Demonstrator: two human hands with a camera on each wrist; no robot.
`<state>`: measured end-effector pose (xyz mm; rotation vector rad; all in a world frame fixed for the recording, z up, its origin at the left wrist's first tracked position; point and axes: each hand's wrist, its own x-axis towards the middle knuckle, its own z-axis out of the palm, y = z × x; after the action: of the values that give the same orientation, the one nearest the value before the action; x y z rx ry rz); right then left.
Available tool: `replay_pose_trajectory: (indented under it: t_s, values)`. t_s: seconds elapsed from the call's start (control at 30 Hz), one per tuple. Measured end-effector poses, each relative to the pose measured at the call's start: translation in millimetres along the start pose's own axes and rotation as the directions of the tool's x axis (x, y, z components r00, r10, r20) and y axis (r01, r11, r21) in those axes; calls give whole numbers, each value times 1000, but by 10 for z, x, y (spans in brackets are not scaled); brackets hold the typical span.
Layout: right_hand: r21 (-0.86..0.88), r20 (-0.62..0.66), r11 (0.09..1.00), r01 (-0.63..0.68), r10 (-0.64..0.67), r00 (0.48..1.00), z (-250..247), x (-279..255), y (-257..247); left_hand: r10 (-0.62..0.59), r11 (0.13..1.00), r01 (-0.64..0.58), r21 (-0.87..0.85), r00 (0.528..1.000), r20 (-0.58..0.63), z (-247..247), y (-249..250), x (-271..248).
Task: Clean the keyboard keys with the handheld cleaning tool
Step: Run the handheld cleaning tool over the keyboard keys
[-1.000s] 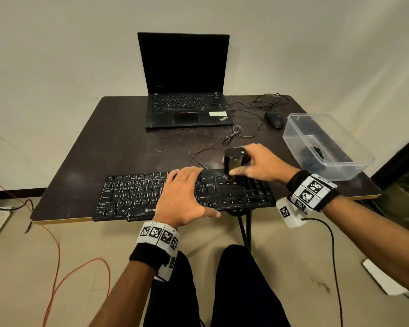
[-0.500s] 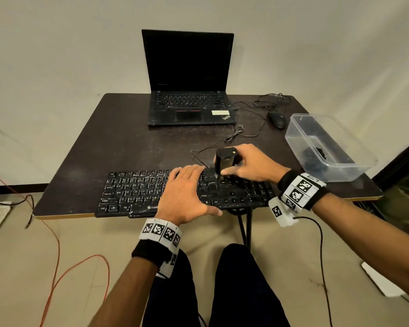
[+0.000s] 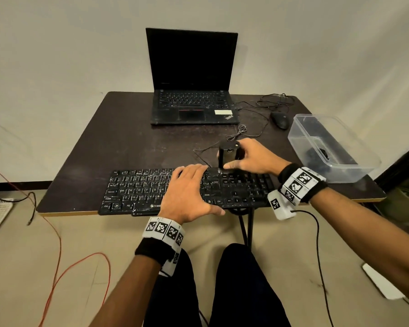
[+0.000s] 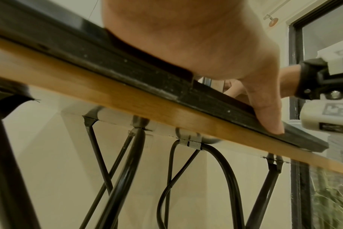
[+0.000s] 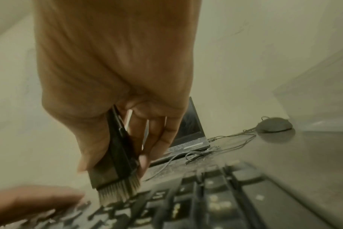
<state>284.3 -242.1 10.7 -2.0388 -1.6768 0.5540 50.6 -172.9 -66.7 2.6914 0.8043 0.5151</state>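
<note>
A black keyboard (image 3: 137, 190) lies along the near edge of the dark table (image 3: 132, 147). My left hand (image 3: 187, 192) rests flat on its middle with straight fingers, and the thumb (image 4: 264, 111) reaches the front edge. My right hand (image 3: 248, 159) grips a black handheld cleaning tool (image 3: 228, 154) upright at the keyboard's far edge, right of centre. In the right wrist view the tool (image 5: 116, 151) ends in pale bristles (image 5: 117, 192) that touch the top row of keys (image 5: 186, 201), just beside my left fingertips (image 5: 35, 199).
An open black laptop (image 3: 191, 79) stands at the back of the table. A black mouse (image 3: 280, 120) with a coiled cable lies at the back right. A clear plastic box (image 3: 354, 159) holding dark items sits at the right edge. Red and black cables run across the floor at left.
My right hand has carried the tool leftward along the keyboard's top row, closer to my left fingertips. The left hand has stayed in place on the keys.
</note>
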Motion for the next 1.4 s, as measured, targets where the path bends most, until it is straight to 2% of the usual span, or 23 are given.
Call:
replay_pose_trajectory:
  t_s: [0.07,0.13,0.2,0.27,0.33,0.37,0.6,0.77,0.8,0.93,0.97,1.03,1.1,1.13,1.2,1.27,1.33,1.4]
  values:
    - [110,141,994,17,-33,989,-50,-31,-39,-4,1000,4,0,1000,5,-7,6,-2]
    - [175,353,984,39,-99,930,-61,-148,-119,-12,1000,12,-5,1000,7,-6,3,5]
    - [198,455,978,64,-149,878,-42,-254,-138,-15,1000,15,-1,1000,14,5,3,18]
    - [156,387,985,68,-124,914,-32,-238,-142,-14,1000,14,8,1000,19,11,-7,22]
    - [61,209,997,48,-60,976,-29,-112,-62,-13,1000,13,13,1000,20,17,-16,13]
    - [36,140,999,30,-34,990,-29,-73,-44,-12,1000,12,13,1000,22,16,-13,10]
    - [2,-52,999,-50,50,997,-62,30,83,-5,1000,5,8,1000,7,2,-3,3]
    - [178,147,984,0,-26,989,-28,-279,131,-8,1000,8,10,1000,12,6,-9,16]
    - [171,123,985,-5,-17,992,-26,-316,153,-7,1000,6,10,1000,8,11,-9,16]
    - [15,-105,997,-79,80,991,-62,-303,309,-5,1000,5,10,1000,5,16,-4,0]
    - [15,-97,996,-86,87,991,-71,-322,296,-7,1000,7,12,1000,6,14,-4,-3]
    - [109,52,992,-56,50,997,-67,-444,236,-7,1000,7,14,1000,10,18,-5,5]
    - [188,193,982,-29,-8,981,-25,-607,163,-6,1000,6,21,1000,12,16,-7,15]
    - [178,177,984,-13,-19,984,4,-639,166,-7,1000,6,23,1000,17,16,-9,16]
    - [79,2,997,-22,22,1000,9,-590,233,-5,1000,5,19,1000,22,17,4,22]
    - [3,-137,997,-83,83,987,-21,-517,264,-3,1000,2,17,1000,27,7,16,22]
    - [20,-128,996,-83,85,988,6,-485,199,2,1000,-2,12,1000,29,1,24,14]
    - [54,-29,998,-28,29,999,107,-510,31,6,1000,-6,15,1000,27,-13,21,6]
